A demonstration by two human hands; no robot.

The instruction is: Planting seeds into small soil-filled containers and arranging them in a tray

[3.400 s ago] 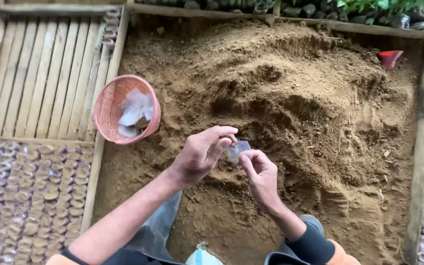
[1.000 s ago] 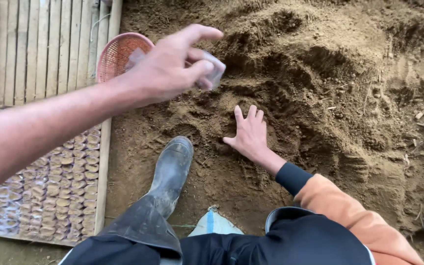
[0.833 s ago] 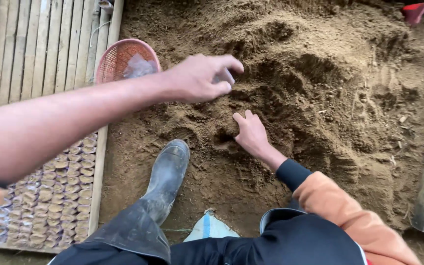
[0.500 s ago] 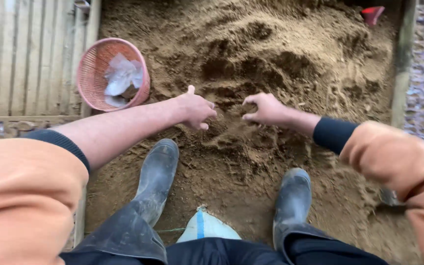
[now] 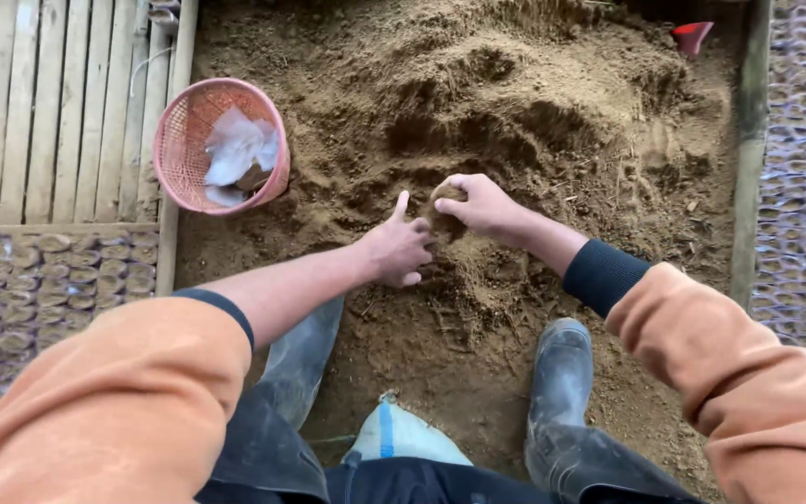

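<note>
Right hand (image 5: 489, 207) fingers clasp a soil clump (image 5: 447, 194); left hand (image 5: 399, 250) fingers spread loose beside it

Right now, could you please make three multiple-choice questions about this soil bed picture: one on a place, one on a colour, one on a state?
1. Where does the basket stand?
A. at the left edge of the soil
B. between the boots
C. beside the red object at top right

2. What colour is the basket?
A. blue
B. pink
C. black

3. What is in the right hand?
A. a trowel
B. nothing, the hand lies flat
C. a small clump of soil

Answers:
1 A: it sits on the soil bed against the bamboo slats.
2 B: its mesh wall is pink, with clear plastic bags inside.
3 C: its fingers pinch soil, close to the left hand, which rests on the mound.
</note>
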